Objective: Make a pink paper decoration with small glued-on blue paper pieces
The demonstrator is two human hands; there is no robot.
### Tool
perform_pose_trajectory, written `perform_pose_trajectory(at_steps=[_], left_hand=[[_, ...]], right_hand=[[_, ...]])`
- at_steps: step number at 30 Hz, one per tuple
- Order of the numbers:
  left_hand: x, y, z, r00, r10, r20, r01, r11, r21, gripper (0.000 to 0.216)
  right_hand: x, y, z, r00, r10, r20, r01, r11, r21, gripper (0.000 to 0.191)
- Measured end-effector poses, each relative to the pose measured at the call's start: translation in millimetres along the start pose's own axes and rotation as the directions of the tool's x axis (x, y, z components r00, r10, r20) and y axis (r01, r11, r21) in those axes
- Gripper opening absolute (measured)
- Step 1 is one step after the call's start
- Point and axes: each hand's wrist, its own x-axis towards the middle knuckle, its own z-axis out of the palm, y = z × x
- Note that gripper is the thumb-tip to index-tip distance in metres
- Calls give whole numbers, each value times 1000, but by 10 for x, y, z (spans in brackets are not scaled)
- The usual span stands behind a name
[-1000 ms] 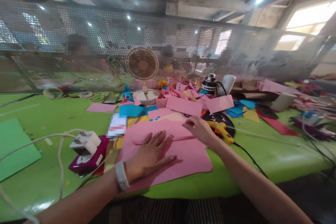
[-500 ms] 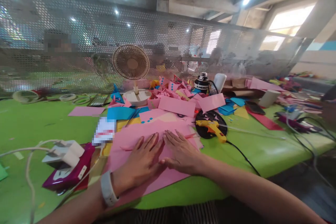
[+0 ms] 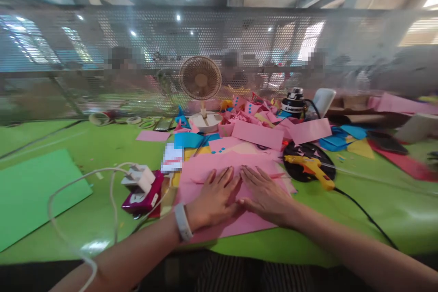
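Your right hand point(image 3: 268, 197), fingers curled 1 second ago, now lies flat on the pink sheet point(image 3: 251, 225) at lower centre. Your view has swung left, showing more green sheet point(image 3: 37, 191) at lower left.

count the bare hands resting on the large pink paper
2: the left hand, with a pale wristband, and the right hand beside it, both palm down on the pink paper.

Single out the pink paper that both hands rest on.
The large pink sheet at the front: the left hand and right hand lie on it. The smaller pink pieces beyond lie untouched.
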Motion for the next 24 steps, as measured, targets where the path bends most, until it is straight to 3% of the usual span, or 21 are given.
perform_pose_trajectory(at_steps=[11, 20, 24], left_hand=[[-5, 20, -3, 1000, 4, -13, -4, 1000, -22, 73], [26, -35, 16, 1000, 24, -15, -23, 1000, 19, 73], [31, -37, 14, 999, 31, -31, -30, 999, 31, 74]], right_hand=[[-18, 55, 96, 999, -20, -49, 18, 999, -28, 79], [2, 4, -84, 1000, -17, 26, 16, 999, 34, 86], [-18, 76, -134, 996, -72, 49, 69, 996, 62, 86]])
